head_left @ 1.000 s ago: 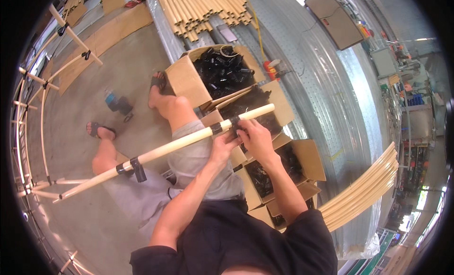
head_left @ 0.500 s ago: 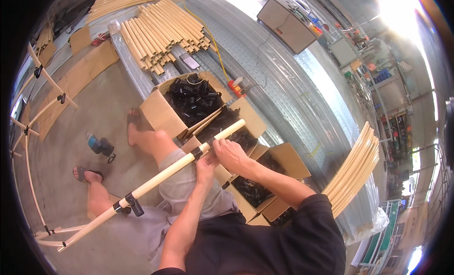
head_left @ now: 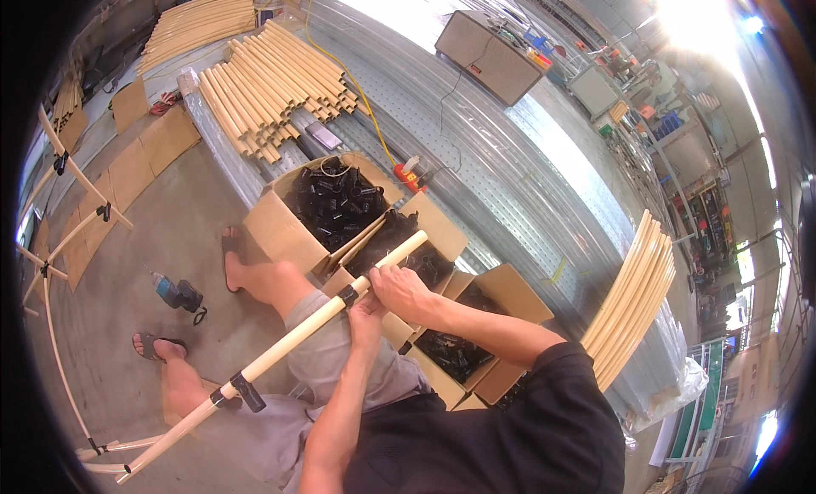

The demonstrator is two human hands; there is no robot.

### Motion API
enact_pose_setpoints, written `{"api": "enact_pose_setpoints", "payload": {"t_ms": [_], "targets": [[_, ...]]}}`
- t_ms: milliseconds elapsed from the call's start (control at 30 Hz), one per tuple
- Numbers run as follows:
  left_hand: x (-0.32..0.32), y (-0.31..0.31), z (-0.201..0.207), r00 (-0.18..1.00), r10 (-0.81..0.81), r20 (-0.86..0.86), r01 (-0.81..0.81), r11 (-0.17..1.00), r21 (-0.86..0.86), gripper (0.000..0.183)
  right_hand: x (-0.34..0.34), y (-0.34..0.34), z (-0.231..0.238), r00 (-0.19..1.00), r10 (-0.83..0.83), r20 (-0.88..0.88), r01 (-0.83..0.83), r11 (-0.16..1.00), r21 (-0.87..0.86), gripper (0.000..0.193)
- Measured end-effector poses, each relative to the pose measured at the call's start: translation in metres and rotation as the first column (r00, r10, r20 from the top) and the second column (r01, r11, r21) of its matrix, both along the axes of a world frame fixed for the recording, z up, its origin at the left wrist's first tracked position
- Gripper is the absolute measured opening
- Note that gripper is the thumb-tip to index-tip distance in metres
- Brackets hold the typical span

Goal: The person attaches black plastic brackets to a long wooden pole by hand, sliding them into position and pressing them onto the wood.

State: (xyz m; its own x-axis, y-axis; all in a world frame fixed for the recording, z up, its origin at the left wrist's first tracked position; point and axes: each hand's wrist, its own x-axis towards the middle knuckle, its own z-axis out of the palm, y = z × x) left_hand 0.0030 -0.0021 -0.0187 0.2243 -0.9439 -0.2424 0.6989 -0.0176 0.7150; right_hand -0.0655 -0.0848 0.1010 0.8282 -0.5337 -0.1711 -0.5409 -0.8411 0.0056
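Observation:
A long cream-coloured pipe (head_left: 293, 339) slants across my lap from the lower left up to the boxes. One black pipe clamp (head_left: 348, 295) is around it just below my hands, and a black pipe joint (head_left: 239, 392) with a side arm sits further down. My right hand (head_left: 403, 292) is closed at the pipe's upper part, fingers curled against it. Just under the pipe, beside the upper clamp, my left hand (head_left: 366, 317) has its fingers pinched together. What lies between the fingertips of my left hand is hidden.
Open cardboard boxes (head_left: 285, 229) of black fittings stand beyond my hands. Cream pipes lie in a stack (head_left: 276, 77) at the back and a bundle (head_left: 629, 298) at right. A cordless drill (head_left: 177, 292) rests on the floor; a pipe frame (head_left: 53, 324) stands at left.
The view has shifted slightly, so most things sit a little further left. Both hands stay close together at the same part of the pipe, with the fingers slightly moved.

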Motion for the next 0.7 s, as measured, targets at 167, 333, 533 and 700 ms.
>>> {"api": "enact_pose_setpoints", "payload": {"t_ms": [167, 333, 533, 700], "targets": [[-0.001, 0.002, 0.005, 0.998, 0.016, -0.055, -0.016, 1.000, -0.005, 0.036, 0.000, -0.001, 0.002, 1.000, -0.010, 0.020, 0.010, 1.000, 0.022, 0.020], [0.000, 0.003, 0.004, 1.000, 0.012, 0.011, -0.012, 1.000, 0.010, 0.032, 0.003, -0.002, 0.000, 0.999, -0.035, -0.034, 0.037, 0.999, 0.040, 0.019], [0.000, 0.001, -0.002, 0.998, 0.024, -0.050, -0.023, 1.000, 0.020, 0.033, -0.005, -0.005, -0.004, 0.996, 0.034, 0.078, -0.037, 0.999, 0.033, 0.018], [-0.002, 0.001, -0.008, 1.000, -0.009, 0.006, 0.009, 1.000, 0.024, 0.042, -0.001, -0.002, -0.001, 0.995, -0.008, -0.100, 0.011, 1.000, 0.026, 0.021]]}}
